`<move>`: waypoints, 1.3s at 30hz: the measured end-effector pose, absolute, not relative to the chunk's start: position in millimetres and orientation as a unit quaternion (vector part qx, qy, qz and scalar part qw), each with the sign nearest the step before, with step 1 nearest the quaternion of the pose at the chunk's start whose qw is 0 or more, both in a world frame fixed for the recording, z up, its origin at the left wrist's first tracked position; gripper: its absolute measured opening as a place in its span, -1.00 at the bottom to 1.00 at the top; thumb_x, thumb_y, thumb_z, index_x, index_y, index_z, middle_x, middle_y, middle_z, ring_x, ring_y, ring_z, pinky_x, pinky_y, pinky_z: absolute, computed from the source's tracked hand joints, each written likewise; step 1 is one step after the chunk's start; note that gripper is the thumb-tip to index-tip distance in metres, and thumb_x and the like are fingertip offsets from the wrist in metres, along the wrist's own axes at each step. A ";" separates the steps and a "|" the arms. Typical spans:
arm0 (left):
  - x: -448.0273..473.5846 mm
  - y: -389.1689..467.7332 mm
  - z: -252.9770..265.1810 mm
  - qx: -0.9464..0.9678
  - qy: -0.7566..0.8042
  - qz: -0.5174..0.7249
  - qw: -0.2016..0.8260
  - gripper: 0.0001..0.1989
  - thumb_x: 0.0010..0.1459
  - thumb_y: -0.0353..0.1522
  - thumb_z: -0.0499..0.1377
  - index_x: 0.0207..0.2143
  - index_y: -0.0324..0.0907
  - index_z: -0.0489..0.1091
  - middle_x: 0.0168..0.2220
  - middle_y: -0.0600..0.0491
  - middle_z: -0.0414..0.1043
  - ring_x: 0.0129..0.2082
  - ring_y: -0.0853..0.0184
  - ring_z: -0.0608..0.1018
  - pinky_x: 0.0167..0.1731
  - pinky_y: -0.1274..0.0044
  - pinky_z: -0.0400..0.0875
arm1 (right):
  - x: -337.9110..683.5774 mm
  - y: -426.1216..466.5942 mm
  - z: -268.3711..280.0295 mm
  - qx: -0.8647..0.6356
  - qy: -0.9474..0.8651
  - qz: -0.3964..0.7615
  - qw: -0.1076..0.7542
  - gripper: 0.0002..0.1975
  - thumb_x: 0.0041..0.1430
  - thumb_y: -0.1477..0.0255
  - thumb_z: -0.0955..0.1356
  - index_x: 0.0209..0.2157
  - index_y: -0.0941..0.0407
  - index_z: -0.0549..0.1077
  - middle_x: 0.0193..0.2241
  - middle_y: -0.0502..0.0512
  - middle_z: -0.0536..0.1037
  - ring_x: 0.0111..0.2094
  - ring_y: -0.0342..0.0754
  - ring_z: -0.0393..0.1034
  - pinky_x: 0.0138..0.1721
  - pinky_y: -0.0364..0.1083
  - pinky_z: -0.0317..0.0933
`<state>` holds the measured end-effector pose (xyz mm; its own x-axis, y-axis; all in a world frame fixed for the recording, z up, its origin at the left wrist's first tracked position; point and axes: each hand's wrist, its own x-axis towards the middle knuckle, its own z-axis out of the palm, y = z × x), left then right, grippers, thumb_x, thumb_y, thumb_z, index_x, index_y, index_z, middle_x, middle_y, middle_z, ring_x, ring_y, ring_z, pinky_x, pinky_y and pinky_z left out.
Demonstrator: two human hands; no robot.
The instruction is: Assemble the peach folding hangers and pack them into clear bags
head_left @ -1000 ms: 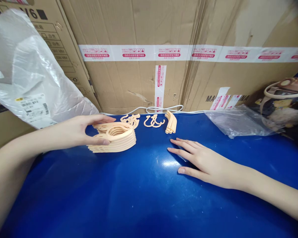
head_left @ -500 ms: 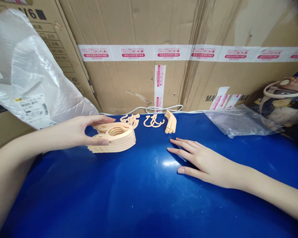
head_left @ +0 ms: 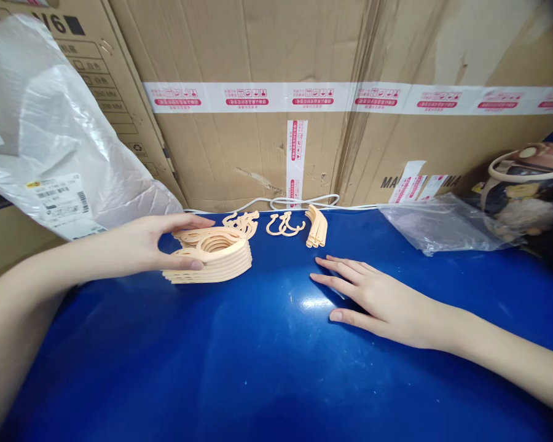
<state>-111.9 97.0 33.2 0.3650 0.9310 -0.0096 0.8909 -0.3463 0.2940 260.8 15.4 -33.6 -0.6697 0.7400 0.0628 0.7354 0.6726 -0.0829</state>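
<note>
A stack of beige plastic hanger pieces, curved and with round openings, sits at the left on the blue tabletop. My left hand clasps the stack's left end, the thumb along the near side and the fingers over the far side. Just behind lies a small heap of beige hooks. A few more loose hooks lie to its right. Beside them is a bundle of short curved beige arms. My right hand rests palm down on the tabletop, fingers spread, holding nothing, nearest to that bundle.
Large cardboard boxes stand along the back edge, with a white cable at their foot. A white padded mailer leans at the left. At the right lie a clear plastic bag and a dark bag with a handle.
</note>
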 end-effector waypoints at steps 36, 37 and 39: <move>-145.7 123.7 33.5 0.801 0.586 0.073 0.103 -0.36 -0.07 0.10 0.05 -0.11 -0.14 0.48 -0.03 0.01 0.51 -0.06 0.11 0.52 -0.01 0.39 0.34 | 261.3 15.5 -34.0 -0.391 -0.917 0.035 0.074 -0.42 0.30 0.10 0.19 0.27 0.03 0.15 0.31 0.21 0.07 0.28 0.20 -0.01 0.20 0.24 0.02; -145.8 123.9 33.6 0.801 0.586 0.072 0.102 -0.36 -0.07 0.10 0.05 -0.11 -0.14 0.48 -0.03 0.01 0.51 -0.06 0.11 0.52 -0.01 0.39 0.34 | 261.5 15.6 -34.1 -0.391 -0.917 0.038 0.077 -0.42 0.30 0.10 0.20 0.27 0.02 0.15 0.31 0.21 0.08 0.28 0.20 -0.01 0.19 0.25 0.03; -145.3 123.8 33.9 0.802 0.585 0.072 0.099 -0.37 -0.07 0.09 0.05 -0.12 -0.13 0.48 -0.02 0.01 0.51 -0.06 0.11 0.52 0.00 0.39 0.34 | 261.6 15.6 -34.0 -0.391 -0.916 0.039 0.076 -0.42 0.29 0.10 0.20 0.26 0.03 0.16 0.31 0.21 0.08 0.28 0.20 -0.01 0.20 0.24 0.03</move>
<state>-145.3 123.8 33.9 0.3061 0.9520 -0.0002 0.9233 -0.2968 0.2436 261.6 15.6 -34.0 -0.6822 0.7229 0.1097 0.7111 0.6909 -0.1304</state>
